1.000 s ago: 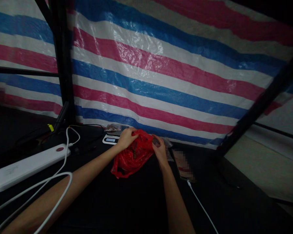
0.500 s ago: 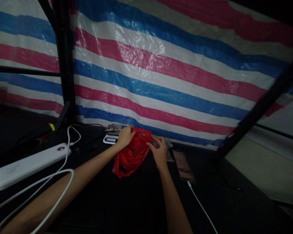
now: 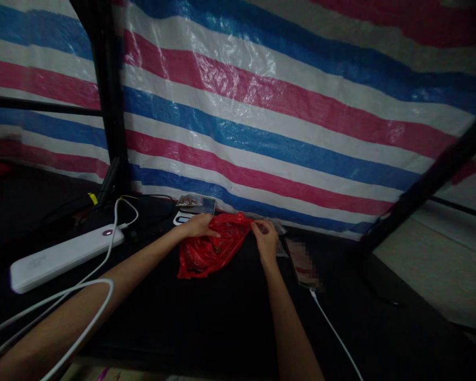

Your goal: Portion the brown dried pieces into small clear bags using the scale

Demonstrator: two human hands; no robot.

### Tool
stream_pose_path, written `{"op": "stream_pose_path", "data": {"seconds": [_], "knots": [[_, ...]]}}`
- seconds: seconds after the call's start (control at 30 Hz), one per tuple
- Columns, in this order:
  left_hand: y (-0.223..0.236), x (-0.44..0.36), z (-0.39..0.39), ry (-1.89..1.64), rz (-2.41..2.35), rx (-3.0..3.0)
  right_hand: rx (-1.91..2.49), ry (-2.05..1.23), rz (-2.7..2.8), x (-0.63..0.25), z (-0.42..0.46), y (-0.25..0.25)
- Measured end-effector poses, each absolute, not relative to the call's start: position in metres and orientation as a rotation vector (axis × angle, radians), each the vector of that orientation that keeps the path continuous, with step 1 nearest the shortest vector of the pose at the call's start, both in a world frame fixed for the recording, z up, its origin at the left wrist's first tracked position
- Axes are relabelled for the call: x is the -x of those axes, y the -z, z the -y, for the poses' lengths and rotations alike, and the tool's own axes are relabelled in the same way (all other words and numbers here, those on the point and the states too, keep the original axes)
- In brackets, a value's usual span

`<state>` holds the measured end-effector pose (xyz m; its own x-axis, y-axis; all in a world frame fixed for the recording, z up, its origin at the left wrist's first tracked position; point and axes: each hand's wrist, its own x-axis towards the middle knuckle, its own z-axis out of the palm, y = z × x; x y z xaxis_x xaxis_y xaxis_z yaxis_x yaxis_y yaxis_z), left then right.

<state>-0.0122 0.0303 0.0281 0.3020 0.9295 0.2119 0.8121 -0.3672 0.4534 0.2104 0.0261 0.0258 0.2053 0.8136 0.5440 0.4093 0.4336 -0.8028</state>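
While on a red plastic bag (image 3: 210,248), left hand (image 3: 200,226) flat, right hand (image 3: 265,237) pinching its edge.

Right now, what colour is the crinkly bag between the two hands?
The plastic bag is bright red, and it shows best in the head view.

Makeshift work booth, not a home or proper office. Walls are a striped plastic tarp (image 3: 262,124) hung behind a black metal frame (image 3: 111,90). Work surface is a table covered in black cloth (image 3: 150,328), holding a white power strip (image 3: 65,259), a small digital scale (image 3: 184,218) and a red plastic bag (image 3: 210,248). Looks like a temporary packing or sorting spot, though the dim light makes it hard to be sure.
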Motion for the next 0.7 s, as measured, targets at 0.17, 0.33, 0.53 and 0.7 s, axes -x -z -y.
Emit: {"op": "stream_pose_path", "data": {"seconds": [0.17, 0.33, 0.53, 0.7], "knots": [[-0.019, 0.019, -0.03, -0.663, -1.723, -2.303, 0.844, -0.56, 1.527, -0.199, -0.012, -0.038], [-0.026, 0.02, -0.029, -0.689, -1.705, -2.304, 0.921, -0.461, 1.639, -0.197, -0.013, -0.034], [-0.026, 0.016, -0.026, -0.764, -1.413, -2.325, 1.114, -0.52, 1.749, -0.205, -0.032, -0.007], [-0.023, 0.006, -0.02, -0.774, -1.471, -2.34, 1.082, -0.584, 1.766, -0.201, -0.035, 0.002]]}}
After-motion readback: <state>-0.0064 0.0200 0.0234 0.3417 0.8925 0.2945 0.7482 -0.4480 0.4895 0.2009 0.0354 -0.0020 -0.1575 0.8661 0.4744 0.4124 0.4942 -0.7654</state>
